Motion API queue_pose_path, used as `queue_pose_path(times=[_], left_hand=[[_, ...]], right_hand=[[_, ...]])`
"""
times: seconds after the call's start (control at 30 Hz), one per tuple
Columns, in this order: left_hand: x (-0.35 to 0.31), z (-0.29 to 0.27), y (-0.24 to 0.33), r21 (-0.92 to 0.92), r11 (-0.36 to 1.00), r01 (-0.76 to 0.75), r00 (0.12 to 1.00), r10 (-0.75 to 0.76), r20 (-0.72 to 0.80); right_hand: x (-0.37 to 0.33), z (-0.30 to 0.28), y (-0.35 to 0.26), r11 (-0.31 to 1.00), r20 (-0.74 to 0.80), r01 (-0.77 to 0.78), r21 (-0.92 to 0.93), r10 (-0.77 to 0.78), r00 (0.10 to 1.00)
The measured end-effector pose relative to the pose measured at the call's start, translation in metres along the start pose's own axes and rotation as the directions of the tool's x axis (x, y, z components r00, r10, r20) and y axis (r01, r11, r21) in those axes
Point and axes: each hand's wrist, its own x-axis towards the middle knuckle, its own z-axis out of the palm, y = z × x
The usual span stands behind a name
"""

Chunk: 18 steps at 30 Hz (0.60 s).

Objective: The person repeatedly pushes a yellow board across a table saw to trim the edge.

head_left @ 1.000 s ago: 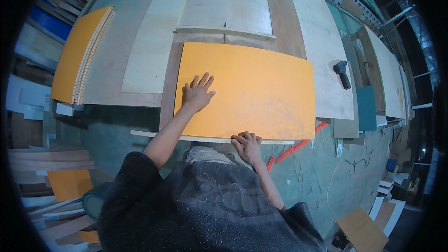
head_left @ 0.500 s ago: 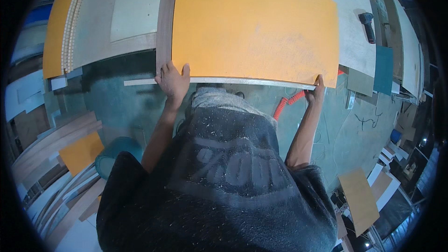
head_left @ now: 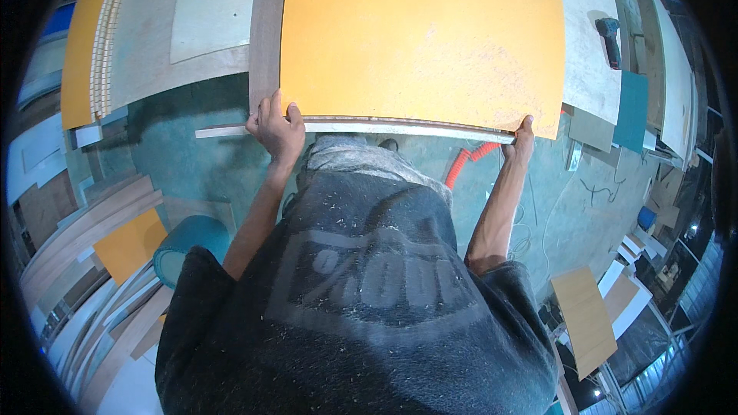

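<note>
A large yellow panel (head_left: 423,38) lies on the work surface in front of me. A long, narrow white strip (head_left: 400,127) runs along its near edge and sticks out past it on the left. My left hand (head_left: 278,132) wraps round the strip at the panel's near left corner, fingers reaching onto a grey-brown board (head_left: 265,38) and thumb by the yellow corner. Toward the near right corner, my right hand (head_left: 520,142) grips the strip's right end, its thumb up on the panel. The fingers underneath are hidden.
A dark cordless power tool (head_left: 609,42) rests on a pale board (head_left: 580,54) at the right. Below the panel hangs a red coiled hose (head_left: 461,165). Stacked offcuts and a teal bin (head_left: 188,250) stand at lower left; a loose brown board (head_left: 584,323) is at lower right.
My left hand's fingers have drawn closer together around the strip. A thin dark line now shows between strip and panel edge. The view has shifted slightly; the right hand keeps its place.
</note>
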Motion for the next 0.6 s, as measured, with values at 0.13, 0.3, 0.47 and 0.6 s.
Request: queue_pose_path(times=[0.13, 0.3, 0.47, 0.6], left_hand=[[0.001, 0.0, -0.001, 0.01, 0.998, -0.055, 0.998, 0.055, -0.015], [0.002, -0.001, 0.001, 0.035, 0.998, -0.046, 0.999, 0.046, 0.001], [0.001, -0.002, 0.0, 0.039, 0.999, -0.012, 0.998, 0.009, 0.061], [0.002, -0.001, 0.003, 0.04, 0.999, 0.002, 0.999, -0.003, 0.042]], right_hand=[[-0.003, 0.0, 0.001, 1.0, -0.012, 0.018, 0.019, -0.018, 1.0], [-0.003, -0.002, -0.002, 1.0, 0.004, 0.0, -0.013, 0.0, 1.0], [0.006, -0.012, 0.002, 1.0, -0.047, 0.011, -0.017, -0.012, 0.999], [0.007, -0.014, 0.001, 0.999, -0.07, 0.003, -0.036, -0.006, 0.998]])
